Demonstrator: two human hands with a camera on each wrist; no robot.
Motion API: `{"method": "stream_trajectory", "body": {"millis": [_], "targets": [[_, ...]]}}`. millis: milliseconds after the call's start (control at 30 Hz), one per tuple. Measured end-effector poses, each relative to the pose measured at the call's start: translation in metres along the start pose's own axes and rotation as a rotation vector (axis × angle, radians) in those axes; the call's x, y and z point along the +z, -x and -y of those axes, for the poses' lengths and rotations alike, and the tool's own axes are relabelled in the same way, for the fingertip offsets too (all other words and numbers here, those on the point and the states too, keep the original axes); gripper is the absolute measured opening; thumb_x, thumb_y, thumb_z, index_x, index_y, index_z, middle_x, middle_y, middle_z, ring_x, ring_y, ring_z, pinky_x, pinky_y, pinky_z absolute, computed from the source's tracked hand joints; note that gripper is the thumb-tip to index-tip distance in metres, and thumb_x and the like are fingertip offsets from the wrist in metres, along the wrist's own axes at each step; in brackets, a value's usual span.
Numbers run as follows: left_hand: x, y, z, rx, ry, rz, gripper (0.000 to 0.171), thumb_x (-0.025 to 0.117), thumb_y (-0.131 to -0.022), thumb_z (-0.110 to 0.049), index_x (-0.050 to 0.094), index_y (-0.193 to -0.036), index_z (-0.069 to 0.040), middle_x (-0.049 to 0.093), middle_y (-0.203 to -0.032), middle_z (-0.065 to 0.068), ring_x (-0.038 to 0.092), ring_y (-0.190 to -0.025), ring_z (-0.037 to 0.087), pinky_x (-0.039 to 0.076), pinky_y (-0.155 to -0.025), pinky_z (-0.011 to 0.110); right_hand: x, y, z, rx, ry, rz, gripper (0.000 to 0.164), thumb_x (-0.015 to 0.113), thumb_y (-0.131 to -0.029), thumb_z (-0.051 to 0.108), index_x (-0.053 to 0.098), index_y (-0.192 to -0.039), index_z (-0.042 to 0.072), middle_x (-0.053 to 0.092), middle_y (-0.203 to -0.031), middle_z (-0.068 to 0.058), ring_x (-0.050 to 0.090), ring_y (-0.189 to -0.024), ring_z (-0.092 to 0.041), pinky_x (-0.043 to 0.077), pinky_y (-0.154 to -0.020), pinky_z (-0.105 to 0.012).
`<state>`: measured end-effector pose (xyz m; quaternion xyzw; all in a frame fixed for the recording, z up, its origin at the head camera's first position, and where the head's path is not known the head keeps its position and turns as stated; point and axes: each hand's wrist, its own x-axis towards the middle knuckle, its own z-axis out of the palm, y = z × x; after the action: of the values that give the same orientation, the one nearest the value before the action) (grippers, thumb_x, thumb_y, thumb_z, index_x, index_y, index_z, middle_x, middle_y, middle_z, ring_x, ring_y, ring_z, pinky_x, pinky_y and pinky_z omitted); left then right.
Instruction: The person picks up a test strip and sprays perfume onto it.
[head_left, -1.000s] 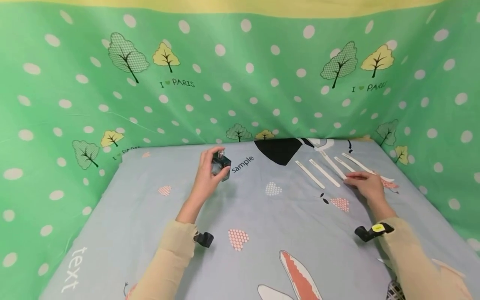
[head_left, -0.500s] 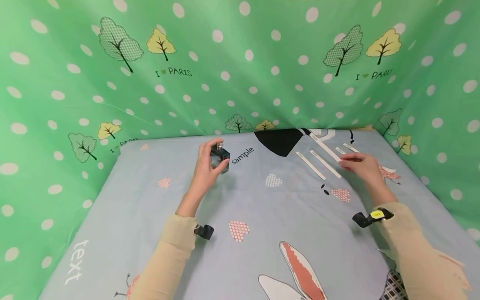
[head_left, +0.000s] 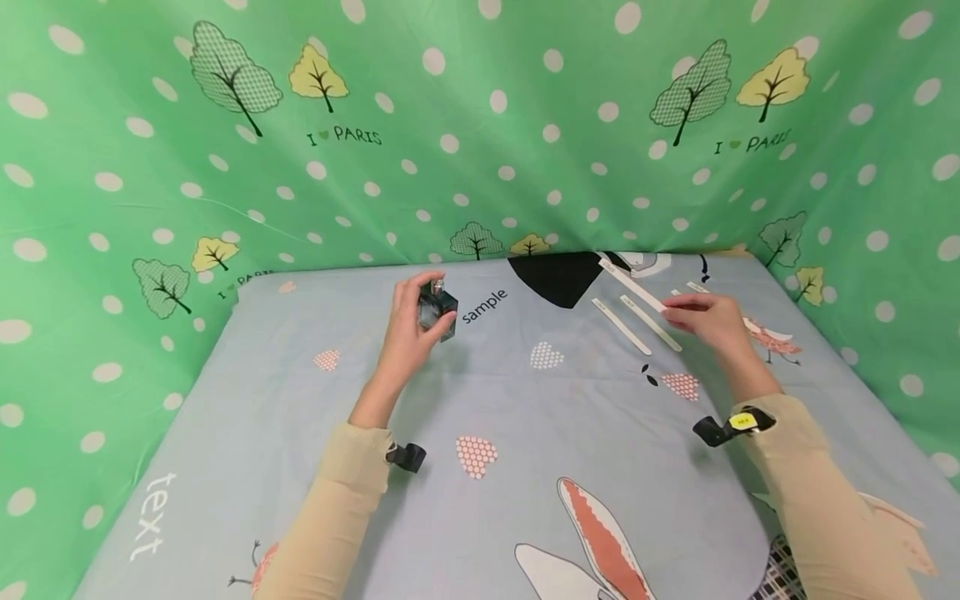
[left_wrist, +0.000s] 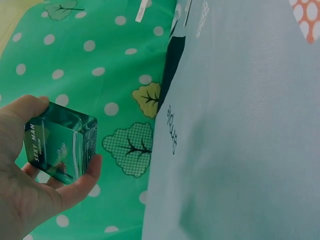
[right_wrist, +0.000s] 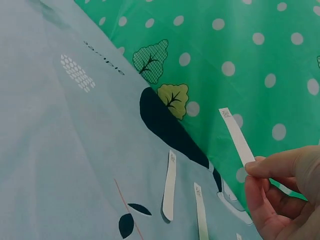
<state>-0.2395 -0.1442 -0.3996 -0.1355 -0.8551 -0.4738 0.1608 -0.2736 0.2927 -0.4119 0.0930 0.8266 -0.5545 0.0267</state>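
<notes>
My left hand point(head_left: 407, 323) holds a square perfume bottle point(left_wrist: 64, 142) of dark green glass above the table, fingers and thumb around its edges. "SEXY MAN" reads on the bottle's side in the left wrist view. Between thumb and fingers, my right hand point(head_left: 708, 321) pinches the lower end of a white paper test strip point(right_wrist: 237, 136), raised off the cloth and slanting up to the left. Two more strips, one to the left point(head_left: 622, 326) and one beside it point(head_left: 651, 323), lie on the cloth below. The tips of others show behind my right hand.
A grey-blue patterned cloth point(head_left: 570, 417) covers the table. Green dotted fabric point(head_left: 420, 183) hangs along the back and both sides. Black wrist cameras, one on the left point(head_left: 407, 457) and one on the right point(head_left: 731, 427), stick out from the sleeves.
The right hand has lifted the pinched strip off the cloth and shifted it up and left. My left hand holds the perfume bottle much as before. The head view has tilted slightly down.
</notes>
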Motion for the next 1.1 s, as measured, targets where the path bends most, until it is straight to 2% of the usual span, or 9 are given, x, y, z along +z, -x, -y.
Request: {"method": "stream_trajectory", "body": {"millis": [333, 500, 733, 1100], "targets": [[0.002, 0.0, 0.0, 0.03, 0.0, -0.002, 0.057, 0.07, -0.093, -0.012, 0.044, -0.144, -0.016, 0.039, -0.139, 0.02, 0.047, -0.123, 0.034, 0.048, -0.103, 0.054, 0.003, 0.003, 0.008, -0.037, -0.009, 0.033, 0.024, 0.074, -0.091, 0.022, 0.071, -0.112, 0.01, 0.066, -0.079, 0.028, 0.068, -0.079, 0.007, 0.059, -0.082, -0.019], [0.003, 0.0, -0.001, 0.039, 0.0, 0.0, 0.057, 0.07, -0.093, -0.013, 0.044, -0.144, -0.016, 0.039, -0.14, 0.02, 0.046, -0.124, 0.034, 0.047, -0.103, 0.055, 0.007, 0.002, 0.011, -0.054, 0.013, 0.04, 0.027, 0.074, -0.091, 0.022, 0.071, -0.114, 0.007, 0.065, -0.079, 0.026, 0.067, -0.078, 0.006, 0.059, -0.081, -0.019], [0.004, 0.0, -0.002, 0.038, 0.002, 0.009, 0.057, 0.07, -0.093, -0.012, 0.043, -0.144, -0.015, 0.038, -0.142, 0.019, 0.045, -0.126, 0.034, 0.047, -0.104, 0.055, 0.014, 0.004, 0.016, -0.065, 0.03, 0.056, 0.045, 0.073, -0.092, 0.022, 0.062, -0.125, -0.006, 0.065, -0.079, 0.027, 0.068, -0.079, 0.006, 0.059, -0.081, -0.019], [0.005, 0.0, 0.0, 0.034, 0.007, 0.006, 0.057, 0.07, -0.093, -0.013, 0.044, -0.144, -0.017, 0.038, -0.142, 0.019, 0.046, -0.127, 0.034, 0.047, -0.104, 0.055, 0.021, 0.001, 0.016, -0.072, 0.025, 0.052, 0.043, 0.073, -0.091, 0.02, 0.064, -0.125, -0.005, 0.069, -0.082, 0.024, 0.068, -0.076, 0.008, 0.058, -0.078, -0.016]]}}
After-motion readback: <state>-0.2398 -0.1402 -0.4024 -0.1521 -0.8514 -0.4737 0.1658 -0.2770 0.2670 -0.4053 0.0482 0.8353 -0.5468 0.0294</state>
